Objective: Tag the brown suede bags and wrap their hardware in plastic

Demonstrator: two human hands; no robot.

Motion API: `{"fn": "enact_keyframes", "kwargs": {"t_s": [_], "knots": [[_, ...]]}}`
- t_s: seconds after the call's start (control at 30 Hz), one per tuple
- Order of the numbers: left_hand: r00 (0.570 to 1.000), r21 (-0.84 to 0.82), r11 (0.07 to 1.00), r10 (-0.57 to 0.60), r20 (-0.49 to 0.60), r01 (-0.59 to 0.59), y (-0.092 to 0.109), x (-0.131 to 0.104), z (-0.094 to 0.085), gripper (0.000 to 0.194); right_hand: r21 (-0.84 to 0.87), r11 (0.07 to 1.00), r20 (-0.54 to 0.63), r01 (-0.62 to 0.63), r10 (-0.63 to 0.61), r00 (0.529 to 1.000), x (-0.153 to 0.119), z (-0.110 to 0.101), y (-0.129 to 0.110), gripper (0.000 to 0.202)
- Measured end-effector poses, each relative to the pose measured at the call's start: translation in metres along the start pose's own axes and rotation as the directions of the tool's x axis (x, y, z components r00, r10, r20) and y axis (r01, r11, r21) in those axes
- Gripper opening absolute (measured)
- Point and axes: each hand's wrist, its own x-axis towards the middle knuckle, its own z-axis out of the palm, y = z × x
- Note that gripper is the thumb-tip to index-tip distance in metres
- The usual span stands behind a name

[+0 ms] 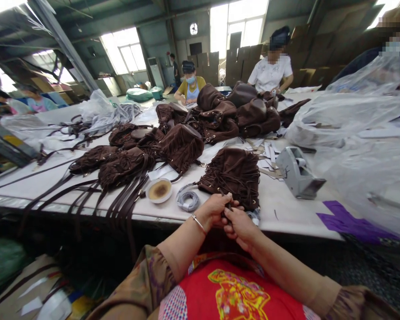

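Note:
A dark brown fringed bag (233,171) lies at the front edge of the white table (290,215). Right at its lower edge, my left hand (217,210) and my right hand (238,224) meet. The fingers of both are closed around a thin dark brown strap or cord (225,205) that seems to belong to the bag. A bracelet circles my left wrist. Left of the hands are a coil of grey cord (188,201) and a round white dish (159,191) with a brown stain inside.
Brown bags (220,113) are heaped farther back, with long straps (120,200) hanging over the front edge at left. A grey tape dispenser (299,173), clear plastic bags (363,120) and purple material (350,222) lie at right. People work across the table.

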Motion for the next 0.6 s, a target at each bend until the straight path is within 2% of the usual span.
{"fn": "enact_keyframes", "kwargs": {"t_s": [0.1, 0.17, 0.23, 0.3, 0.4, 0.5, 0.6], "knots": [[1.0, -0.146, 0.989, 0.011, -0.014, -0.013, 0.002, 0.004, 0.001, 0.02, 0.122, 0.992, 0.067, 0.014, -0.023, 0.998, -0.001, 0.001, 0.008, 0.03], [1.0, -0.188, 0.982, 0.007, 0.009, -0.006, 0.003, 0.006, -0.002, 0.022, 0.145, 0.987, 0.069, 0.065, -0.076, 0.995, 0.001, 0.0, 0.015, 0.034], [0.997, -0.194, 0.98, -0.034, 0.064, 0.046, 0.004, 0.005, -0.008, 0.028, 0.072, 0.989, 0.046, 0.131, -0.134, 0.99, 0.005, -0.002, 0.023, 0.034], [0.99, -0.169, 0.982, -0.067, 0.12, 0.087, 0.008, 0.002, -0.015, 0.033, -0.075, 0.979, 0.036, 0.188, -0.186, 0.982, 0.007, -0.004, 0.029, 0.032], [0.991, -0.052, 0.997, -0.056, 0.12, 0.062, 0.016, -0.003, -0.025, 0.028, -0.222, 0.952, 0.022, 0.21, -0.21, 0.977, 0.004, -0.012, 0.032, 0.029], [0.996, 0.06, 0.996, -0.064, 0.058, 0.061, 0.022, -0.005, -0.03, 0.023, -0.171, 0.974, -0.076, 0.146, -0.161, 0.984, 0.003, -0.028, 0.021, 0.025], [0.994, 0.043, 0.995, -0.095, 0.059, 0.092, 0.022, -0.002, -0.026, 0.021, -0.166, 0.98, -0.157, 0.107, -0.133, 0.978, 0.011, -0.057, -0.005, 0.019]]}}
